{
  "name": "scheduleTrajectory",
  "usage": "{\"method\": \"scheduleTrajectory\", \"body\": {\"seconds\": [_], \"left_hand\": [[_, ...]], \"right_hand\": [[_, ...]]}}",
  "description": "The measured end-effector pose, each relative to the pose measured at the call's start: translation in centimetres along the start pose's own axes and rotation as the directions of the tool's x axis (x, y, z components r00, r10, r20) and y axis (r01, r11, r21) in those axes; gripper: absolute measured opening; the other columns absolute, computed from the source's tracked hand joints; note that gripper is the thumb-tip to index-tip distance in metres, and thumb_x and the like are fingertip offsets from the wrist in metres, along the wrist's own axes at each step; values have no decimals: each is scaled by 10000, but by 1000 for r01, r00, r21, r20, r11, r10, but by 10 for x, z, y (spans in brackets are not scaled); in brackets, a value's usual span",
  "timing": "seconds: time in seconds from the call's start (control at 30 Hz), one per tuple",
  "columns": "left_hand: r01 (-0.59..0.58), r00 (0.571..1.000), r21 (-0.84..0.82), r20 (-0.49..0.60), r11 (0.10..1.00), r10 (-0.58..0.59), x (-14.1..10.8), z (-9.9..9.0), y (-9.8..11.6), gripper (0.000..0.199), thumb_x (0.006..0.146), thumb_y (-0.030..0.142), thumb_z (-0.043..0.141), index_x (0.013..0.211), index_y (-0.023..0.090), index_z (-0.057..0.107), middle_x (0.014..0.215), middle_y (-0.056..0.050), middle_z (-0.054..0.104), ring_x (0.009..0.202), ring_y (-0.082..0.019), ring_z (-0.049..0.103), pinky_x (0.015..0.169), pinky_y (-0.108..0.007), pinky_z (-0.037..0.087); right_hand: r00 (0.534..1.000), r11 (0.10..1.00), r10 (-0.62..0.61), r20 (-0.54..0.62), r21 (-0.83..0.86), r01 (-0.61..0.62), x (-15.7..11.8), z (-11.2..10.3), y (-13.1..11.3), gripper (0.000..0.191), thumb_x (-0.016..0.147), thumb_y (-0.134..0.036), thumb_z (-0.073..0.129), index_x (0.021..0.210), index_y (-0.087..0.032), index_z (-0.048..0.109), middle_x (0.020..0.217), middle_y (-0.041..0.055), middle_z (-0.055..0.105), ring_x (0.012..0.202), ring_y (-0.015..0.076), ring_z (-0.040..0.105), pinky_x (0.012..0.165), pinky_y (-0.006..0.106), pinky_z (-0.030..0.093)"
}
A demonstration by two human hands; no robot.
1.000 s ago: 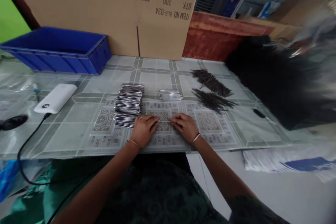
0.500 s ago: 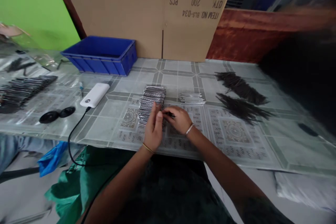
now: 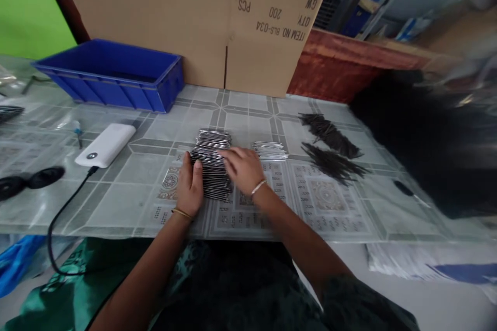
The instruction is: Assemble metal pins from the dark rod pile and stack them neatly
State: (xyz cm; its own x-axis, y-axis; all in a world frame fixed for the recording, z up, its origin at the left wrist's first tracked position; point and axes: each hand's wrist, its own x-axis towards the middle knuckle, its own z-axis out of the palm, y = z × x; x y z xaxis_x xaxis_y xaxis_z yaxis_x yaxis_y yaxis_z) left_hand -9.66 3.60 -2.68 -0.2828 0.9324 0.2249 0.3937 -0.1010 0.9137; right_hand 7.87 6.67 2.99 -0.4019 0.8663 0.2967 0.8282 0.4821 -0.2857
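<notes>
A row of thin, shiny metal rods [image 3: 213, 137] lies side by side on the table, running from the back toward me, with darker rods [image 3: 213, 183] at the near end. Along the row's left side stands my left hand [image 3: 189, 189], open, its thumb apart from the fingers, touching the rod ends. My right hand [image 3: 244, 168] rests at the right ends of the row with its fingers stretched over the rods; nothing shows gripped in it. A smaller group of silver rods [image 3: 269, 150] lies just beyond my right hand. Two piles of dark thin strips [image 3: 332, 137] lie farther right.
At the back left stands a blue plastic bin [image 3: 166, 88], beside a large cardboard sheet [image 3: 186, 20]. A white power bank [image 3: 106, 145] with a black cable [image 3: 58, 222] lies left, near a black two-lobed object [image 3: 46, 177]. A dark mass [image 3: 419, 139] fills the right side.
My hands have moved apart, from together over the near rods to either side of the row. The dark piece pinched in my right hand no longer shows. The view has shifted.
</notes>
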Motion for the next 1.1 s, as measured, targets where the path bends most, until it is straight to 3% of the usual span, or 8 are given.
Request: {"method": "scheduleTrajectory", "body": {"seconds": [0.17, 0.33, 0.4, 0.5, 0.63, 0.77, 0.97, 1.1], "left_hand": [[-15, 1000, 49, -23, 999, 16, -1, 1, 3, 704, 959, 594, 360, 1506, 154, 298, 1579, -143, 277, 1476, -227, 232, 1239, -422, 159], [-213, 965, 226, -102, 951, 240, -7, -3, 17, 645, 966, 498, 418, 1493, 145, 303, 1568, -170, 290, 1475, -259, 228, 1223, -485, 180], [-357, 919, 341, -36, 870, 392, -16, 2, 31, 599, 946, 445, 478, 1460, 159, 364, 1548, -162, 329, 1465, -280, 246, 1212, -509, 200], [-532, 847, 401, 238, 746, 476, -33, 25, 53, 461, 941, 366, 486, 1374, 207, 484, 1488, -115, 436, 1402, -281, 360, 1175, -500, 282], [-602, 769, 439, 543, 667, 337, -45, 76, 65, 412, 952, 275, 426, 1344, 191, 520, 1452, -91, 492, 1300, -294, 469, 1088, -493, 387], [-582, 782, 538, 577, 610, 238, -36, 114, 65, 441, 958, 252, 387, 1380, 169, 486, 1450, -113, 494, 1247, -330, 504, 1012, -512, 426], [-682, 709, 565, 666, 464, 232, -12, 125, 75, 379, 949, 186, 337, 1201, 174, 620, 1236, -140, 627, 1032, -311, 602, 864, -481, 466], [-704, 692, 588, 694, 400, 199, -1, 128, 85, 341, 926, 138, 335, 1010, 123, 665, 1085, -171, 649, 982, -325, 607, 817, -460, 449]], "right_hand": [[948, 935, 318, -1, -165, -313, -53, -8, 86, 335, 950, -231, 495, 1253, -224, 635, 1266, 100, 607, 1119, 266, 523, 989, 420, 389], [958, 942, 288, 2, -183, -282, -85, 1, 101, 340, 956, -217, 471, 1258, -230, 627, 1243, 94, 608, 1112, 252, 520, 981, 403, 417], [962, 947, 272, -27, -169, -272, -89, -1, 99, 354, 949, -220, 486, 1280, -225, 611, 1267, 99, 591, 1140, 258, 502, 1017, 413, 398], [951, 940, 306, -46, -143, -310, -89, -7, 101, 381, 944, -236, 505, 1318, -223, 578, 1340, 98, 549, 1200, 270, 465, 1059, 431, 362], [927, 920, 376, 10, -126, -372, -86, -10, 107, 316, 958, -252, 491, 1246, -209, 615, 1284, 99, 577, 1153, 275, 479, 1020, 430, 387], [924, 920, 383, 5, -87, -381, -87, -8, 108, 292, 966, -263, 481, 1219, -216, 618, 1224, 99, 596, 1132, 271, 477, 1005, 421, 395], [950, 950, 309, 51, -58, -306, -96, -16, 105, 338, 961, -253, 481, 1279, -214, 591, 1357, 86, 542, 1207, 263, 462, 1027, 407, 391], [949, 946, 316, 4, -82, -315, -111, -39, 130, 379, 955, -211, 466, 1318, -246, 567, 1322, 60, 589, 1135, 239, 523, 1002, 400, 403]]}}
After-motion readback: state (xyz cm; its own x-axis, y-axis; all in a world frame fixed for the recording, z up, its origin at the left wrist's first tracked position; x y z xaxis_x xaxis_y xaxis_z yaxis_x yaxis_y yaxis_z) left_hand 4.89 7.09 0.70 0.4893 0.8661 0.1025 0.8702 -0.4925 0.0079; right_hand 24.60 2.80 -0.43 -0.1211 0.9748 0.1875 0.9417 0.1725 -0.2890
